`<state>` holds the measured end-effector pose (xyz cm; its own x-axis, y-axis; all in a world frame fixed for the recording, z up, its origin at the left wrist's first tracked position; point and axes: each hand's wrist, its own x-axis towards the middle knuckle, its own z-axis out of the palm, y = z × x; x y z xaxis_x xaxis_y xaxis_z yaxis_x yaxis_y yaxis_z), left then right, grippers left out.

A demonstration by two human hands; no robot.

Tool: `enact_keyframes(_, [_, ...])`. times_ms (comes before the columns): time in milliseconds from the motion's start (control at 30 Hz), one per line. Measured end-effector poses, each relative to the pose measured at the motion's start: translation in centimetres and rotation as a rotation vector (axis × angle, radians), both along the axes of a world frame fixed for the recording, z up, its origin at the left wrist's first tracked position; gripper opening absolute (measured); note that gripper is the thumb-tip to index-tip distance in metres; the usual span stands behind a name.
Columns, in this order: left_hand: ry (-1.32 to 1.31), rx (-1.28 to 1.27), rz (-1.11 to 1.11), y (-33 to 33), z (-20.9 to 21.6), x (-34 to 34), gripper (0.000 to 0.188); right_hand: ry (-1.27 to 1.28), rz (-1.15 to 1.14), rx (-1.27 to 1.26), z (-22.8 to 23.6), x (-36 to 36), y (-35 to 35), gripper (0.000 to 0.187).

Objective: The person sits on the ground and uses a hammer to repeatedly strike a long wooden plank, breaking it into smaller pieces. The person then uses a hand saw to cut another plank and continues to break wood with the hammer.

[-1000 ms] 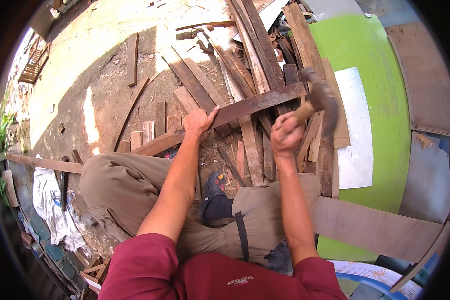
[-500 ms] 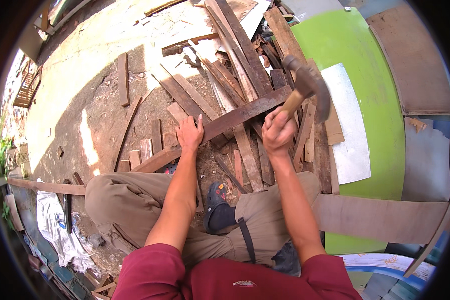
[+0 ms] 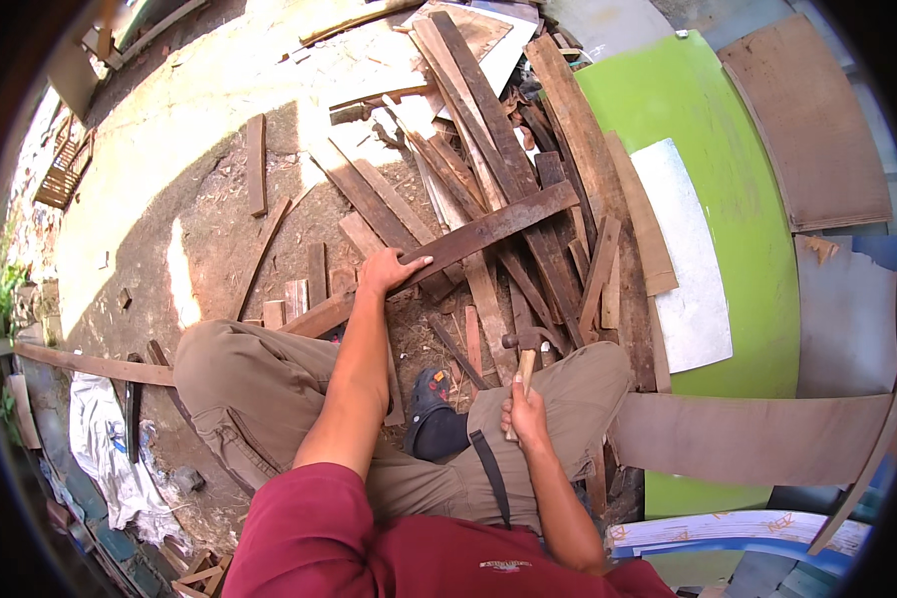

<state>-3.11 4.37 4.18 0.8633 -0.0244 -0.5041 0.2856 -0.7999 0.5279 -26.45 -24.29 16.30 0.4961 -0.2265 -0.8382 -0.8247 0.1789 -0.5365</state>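
Note:
A long dark-brown wooden plank (image 3: pixel 503 222) lies slantwise in front of me, its far right end on top of other boards. My left hand (image 3: pixel 383 271) grips it near its middle, thumb stretched along the top and fingers over the far edge, partly hidden. My right hand (image 3: pixel 525 415) is closed round the wooden handle of a hammer (image 3: pixel 526 365), low over my right thigh. The hammer's metal head points away from me, apart from the plank.
Loose boards (image 3: pixel 468 130) are heaped ahead and to the right. A green panel (image 3: pixel 757 289) with a white sheet (image 3: pixel 683 254) on it lies at the right. A brown panel strip (image 3: pixel 752 434) sits beside my right knee. A white cloth (image 3: pixel 120 458) lies at the left.
My right hand has lowered the hammer from above the plank's right end to near my thigh. My left hand still grips the plank, its thumb now laid along it.

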Motion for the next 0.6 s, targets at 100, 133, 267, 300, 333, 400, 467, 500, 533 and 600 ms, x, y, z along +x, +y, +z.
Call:
enact_keyframes(100, [0.107, -0.137, -0.080, 1.3, -1.3, 0.9, 0.102, 0.010, -0.044, 0.050, 0.0, -0.3, -0.5, 0.044])
enact_keyframes(133, [0.064, -0.106, -0.084, 0.6, -1.3, 0.8, 0.099, 0.006, -0.079, 0.078, -0.2, 0.2, -0.8, 0.044])
enact_keyframes(267, [-0.129, 0.001, -0.016, -2.6, 0.2, -2.1, 0.074, -0.091, -0.097, 0.059, -0.3, -0.1, -1.4, 0.047])
enact_keyframes(300, [-0.179, 0.057, -0.069, -3.3, 0.7, -3.2, 0.066, -0.095, -0.110, 0.068, -0.2, -0.4, -1.4, 0.047])
enact_keyframes(333, [-0.237, 0.112, -0.124, -4.1, 0.8, -3.7, 0.059, -0.102, -0.106, 0.063, -0.2, -0.7, -1.4, 0.047])
enact_keyframes(400, [-0.250, 0.189, -0.101, -4.8, 0.2, -4.8, 0.052, -0.122, -0.093, 0.048, 0.2, -1.0, -1.2, 0.046])
enact_keyframes(467, [-0.275, 0.211, -0.050, -5.1, 0.1, -6.2, 0.051, -0.112, -0.093, 0.069, 0.0, -1.7, -1.3, 0.044])
enact_keyframes(500, [-0.154, 0.203, -0.045, -4.9, 0.3, -5.8, 0.060, -0.119, -0.086, 0.077, -0.4, -1.9, -1.5, 0.044])
enact_keyframes(533, [-0.085, 0.179, -0.054, -5.0, 0.8, -6.3, 0.063, -0.118, -0.082, 0.085, -0.7, -2.5, -1.6, 0.044])
enact_keyframes(600, [0.054, 0.130, -0.073, -5.2, 1.8, -7.4, 0.067, -0.108, -0.111, 0.086, -1.1, -3.4, -2.4, 0.043])
